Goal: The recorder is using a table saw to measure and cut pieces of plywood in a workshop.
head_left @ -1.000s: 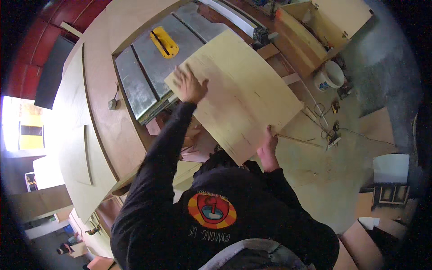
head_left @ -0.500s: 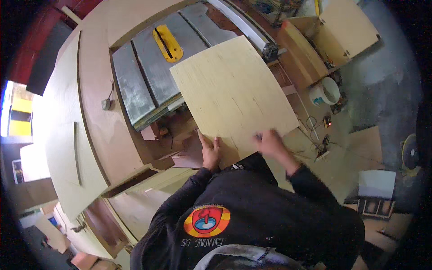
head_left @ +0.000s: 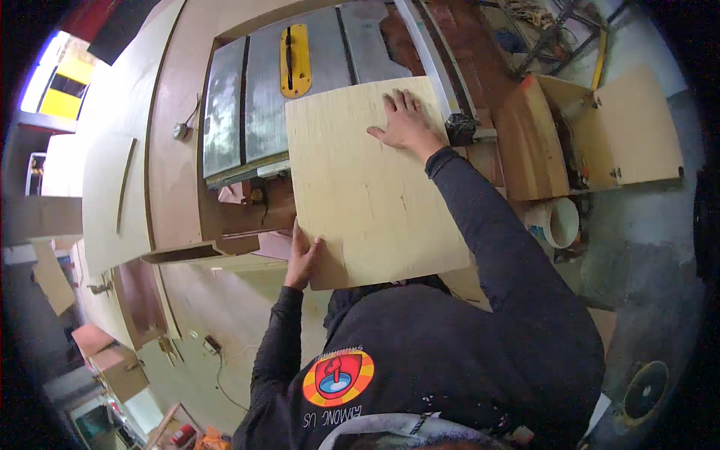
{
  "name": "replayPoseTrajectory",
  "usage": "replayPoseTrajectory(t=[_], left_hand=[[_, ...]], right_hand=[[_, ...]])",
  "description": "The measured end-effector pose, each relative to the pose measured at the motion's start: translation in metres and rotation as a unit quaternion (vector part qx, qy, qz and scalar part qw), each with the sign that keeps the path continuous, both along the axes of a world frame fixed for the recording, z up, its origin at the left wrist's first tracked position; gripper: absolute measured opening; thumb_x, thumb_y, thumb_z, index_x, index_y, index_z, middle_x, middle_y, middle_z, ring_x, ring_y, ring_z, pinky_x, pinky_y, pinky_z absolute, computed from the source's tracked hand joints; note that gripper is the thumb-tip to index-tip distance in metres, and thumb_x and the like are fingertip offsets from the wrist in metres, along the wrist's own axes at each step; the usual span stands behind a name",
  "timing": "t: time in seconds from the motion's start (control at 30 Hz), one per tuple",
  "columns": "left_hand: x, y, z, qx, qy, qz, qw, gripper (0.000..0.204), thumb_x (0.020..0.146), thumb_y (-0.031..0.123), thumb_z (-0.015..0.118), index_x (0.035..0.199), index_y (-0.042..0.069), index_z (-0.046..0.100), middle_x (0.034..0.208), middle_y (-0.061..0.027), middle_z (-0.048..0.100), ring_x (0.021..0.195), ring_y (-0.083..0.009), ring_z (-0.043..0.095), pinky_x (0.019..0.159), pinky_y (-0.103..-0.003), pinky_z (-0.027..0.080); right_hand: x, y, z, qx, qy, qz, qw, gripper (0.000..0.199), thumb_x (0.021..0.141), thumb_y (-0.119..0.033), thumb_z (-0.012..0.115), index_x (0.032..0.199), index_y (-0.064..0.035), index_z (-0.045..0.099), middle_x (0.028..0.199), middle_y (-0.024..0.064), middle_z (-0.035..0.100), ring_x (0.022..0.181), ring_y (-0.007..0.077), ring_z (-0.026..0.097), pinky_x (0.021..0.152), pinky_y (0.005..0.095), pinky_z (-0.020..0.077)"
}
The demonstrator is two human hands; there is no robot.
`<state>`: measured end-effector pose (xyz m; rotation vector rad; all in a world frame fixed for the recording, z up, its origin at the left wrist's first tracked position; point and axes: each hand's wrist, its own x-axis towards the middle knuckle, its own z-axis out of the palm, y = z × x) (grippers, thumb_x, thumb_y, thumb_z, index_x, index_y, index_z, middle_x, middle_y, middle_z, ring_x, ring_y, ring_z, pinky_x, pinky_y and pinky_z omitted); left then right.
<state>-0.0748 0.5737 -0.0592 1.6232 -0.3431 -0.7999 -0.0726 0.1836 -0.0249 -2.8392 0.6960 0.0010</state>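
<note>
A pale square plywood panel (head_left: pixel 360 187) lies flat, its far part resting on the grey metal top of a table saw (head_left: pixel 240 97). My left hand (head_left: pixel 302 259) grips the panel's near left corner, thumb on top. My right hand (head_left: pixel 407 120) lies flat, fingers spread, on the panel's far right corner, next to the saw's long fence rail (head_left: pixel 433 67). A yellow blade insert (head_left: pixel 294 49) sits in the saw top just beyond the panel's far edge.
Wide plywood sheets (head_left: pixel 112 157) form a bench left of the saw. A wooden cabinet box with an open door (head_left: pixel 600 135) stands at the right, with a white bucket (head_left: pixel 559 223) below it. A cable (head_left: pixel 217 360) runs over the floor at lower left.
The panel has turned and slid further onto the saw top. My right hand moved from the near edge up to the far right corner. My left hand shifted to the near left corner.
</note>
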Motion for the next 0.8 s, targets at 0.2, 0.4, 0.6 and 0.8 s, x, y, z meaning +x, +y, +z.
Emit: replayPoseTrajectory(t=[0.2,0.4,0.6,0.8], left_hand=[[-0.017,-0.026,0.03,0.16,-0.196,-0.002,0.968,0.087,0.081,0.014,0.07,0.15,0.002,0.019,0.15,-0.0227,0.029,0.139,-0.0334,0.029,0.113,-0.04,0.028],[-0.085,-0.072,0.052,0.226,-0.427,-0.308,0.819,0.108,0.068,0.05,0.075,0.152,0.011,0.02,0.153,-0.0308,0.016,0.143,-0.0498,0.009,0.109,-0.07,0.005],[-0.105,-0.091,0.023,0.217,-0.56,-0.317,0.734,0.121,0.059,0.053,0.081,0.154,0.019,0.014,0.155,-0.0293,0.008,0.141,-0.055,0.003,0.103,-0.078,0.008],[-0.109,-0.105,0.031,0.238,-0.577,-0.342,0.702,0.075,0.088,0.04,0.053,0.154,0.031,0.018,0.156,-0.027,0.01,0.132,-0.0659,0.016,0.095,-0.083,0.015]], right_hand=[[0.002,-0.008,-0.008,-0.006,0.002,-0.002,1.0,0.096,0.083,-0.062,0.057,0.148,0.0007,0.025,0.155,0.0226,0.019,0.144,0.0414,0.016,0.116,0.0538,0.012],[0.006,-0.008,-0.001,-0.009,0.043,-0.002,0.999,0.096,0.083,-0.062,0.057,0.149,-0.0014,0.023,0.156,0.0212,0.019,0.144,0.0413,0.015,0.116,0.0535,0.0139],[0.011,-0.006,0.011,-0.005,0.09,-0.001,0.996,0.099,0.081,-0.064,0.058,0.15,-0.0029,0.022,0.157,0.0211,0.017,0.144,0.0417,0.015,0.116,0.0541,0.0156],[0.015,-0.007,0.008,0.011,0.093,-0.002,0.996,0.099,0.081,-0.063,0.06,0.15,-0.0033,0.023,0.156,0.0205,0.017,0.144,0.0417,0.014,0.116,0.0544,0.0164]])
